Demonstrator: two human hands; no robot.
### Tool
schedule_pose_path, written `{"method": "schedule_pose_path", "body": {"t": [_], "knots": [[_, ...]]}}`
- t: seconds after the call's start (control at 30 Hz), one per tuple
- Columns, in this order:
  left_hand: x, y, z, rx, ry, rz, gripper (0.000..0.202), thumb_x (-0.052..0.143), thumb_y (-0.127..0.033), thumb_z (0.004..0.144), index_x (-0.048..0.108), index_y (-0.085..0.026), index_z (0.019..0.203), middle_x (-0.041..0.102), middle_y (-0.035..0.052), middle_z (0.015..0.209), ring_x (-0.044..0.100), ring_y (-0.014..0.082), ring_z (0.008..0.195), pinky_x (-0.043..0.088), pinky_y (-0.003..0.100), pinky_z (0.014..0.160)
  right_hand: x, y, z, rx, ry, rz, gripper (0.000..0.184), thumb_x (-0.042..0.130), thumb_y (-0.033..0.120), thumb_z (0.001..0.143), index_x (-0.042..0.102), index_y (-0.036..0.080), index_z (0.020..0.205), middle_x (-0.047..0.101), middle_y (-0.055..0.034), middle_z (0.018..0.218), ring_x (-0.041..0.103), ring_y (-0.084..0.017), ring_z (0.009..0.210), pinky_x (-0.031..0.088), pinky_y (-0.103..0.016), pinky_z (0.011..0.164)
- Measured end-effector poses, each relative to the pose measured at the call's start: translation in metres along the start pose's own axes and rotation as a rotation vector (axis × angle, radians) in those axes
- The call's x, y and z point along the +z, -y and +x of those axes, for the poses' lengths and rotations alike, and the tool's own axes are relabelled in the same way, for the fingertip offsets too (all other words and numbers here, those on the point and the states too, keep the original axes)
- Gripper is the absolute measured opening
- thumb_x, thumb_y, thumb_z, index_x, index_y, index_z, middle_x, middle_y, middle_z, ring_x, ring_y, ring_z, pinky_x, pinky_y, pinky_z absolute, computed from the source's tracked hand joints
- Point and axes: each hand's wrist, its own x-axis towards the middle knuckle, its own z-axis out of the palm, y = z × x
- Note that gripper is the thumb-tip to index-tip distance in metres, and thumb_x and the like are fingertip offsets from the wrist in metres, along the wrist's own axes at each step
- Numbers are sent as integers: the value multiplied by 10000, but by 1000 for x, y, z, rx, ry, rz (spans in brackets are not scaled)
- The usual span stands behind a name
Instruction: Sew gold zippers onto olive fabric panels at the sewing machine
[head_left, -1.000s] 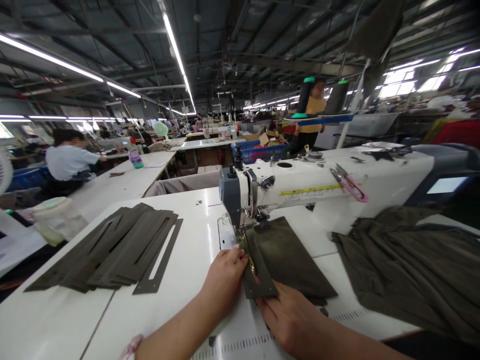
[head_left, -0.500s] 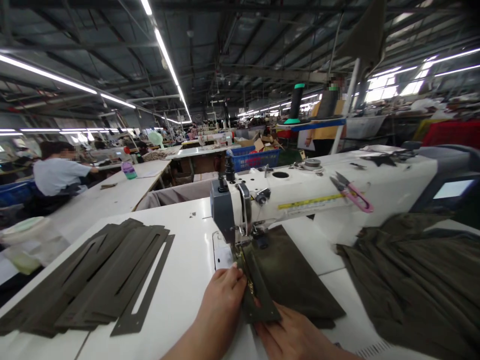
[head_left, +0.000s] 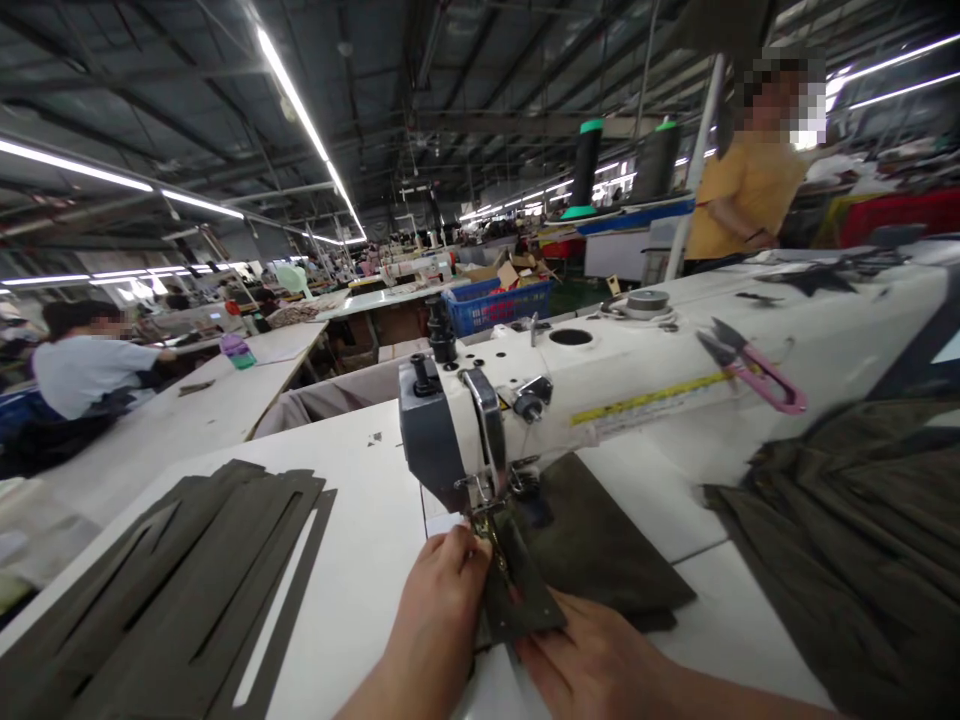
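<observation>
My left hand (head_left: pixel 435 615) pinches the edge of an olive fabric panel (head_left: pixel 525 600) right by the presser foot of a white industrial sewing machine (head_left: pixel 442 440). My right hand (head_left: pixel 592 665) presses on the same panel, fingertips near the seam. A narrow gold-toned strip shows along the seam, too small to name. The machine head hides the needle. To my left, a stack of slotted olive fabric pieces (head_left: pixel 180 590) lies on the white sewing table (head_left: pixel 367 500).
A bulky olive garment (head_left: pixel 847 550) lies at the right. Pink-handled thread snips (head_left: pixel 754 365) rest on the machine arm. A co-worker in a yellow shirt (head_left: pixel 750 190) stands behind the machine. Another person (head_left: pixel 82 375) sits at a far-left table. A blue crate (head_left: pixel 495 310) stands beyond.
The view has swung and tilted, so the co-worker in yellow appears nearer at the right. Both my hands remain on the panel at the presser foot.
</observation>
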Motion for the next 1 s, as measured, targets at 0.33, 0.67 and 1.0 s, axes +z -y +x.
{"method": "schedule_pose_path", "body": {"t": [0.33,0.67,1.0], "knots": [[4,15,8,57,-114,-92,251,399,-40,809,558,-166,956,592,80,867,598,198,770,552,310,664,-4,-11,13,44,83,38,217,427,31,794,634,94,788,624,-113,739,570,-195,691,508,-292,690],[3,10,3,-17,-67,-155,314,395,-7,691,585,-143,902,586,100,880,588,209,786,543,338,692,4,-14,10,-15,58,18,250,390,14,802,627,84,764,613,-100,721,543,-215,657,486,-320,606],[-8,-3,3,-68,-16,-157,214,452,-77,755,600,-149,891,571,103,913,549,230,861,503,393,790,-21,-17,26,253,173,10,172,573,127,760,602,154,927,604,-83,916,542,-238,833,442,-375,759]]}}
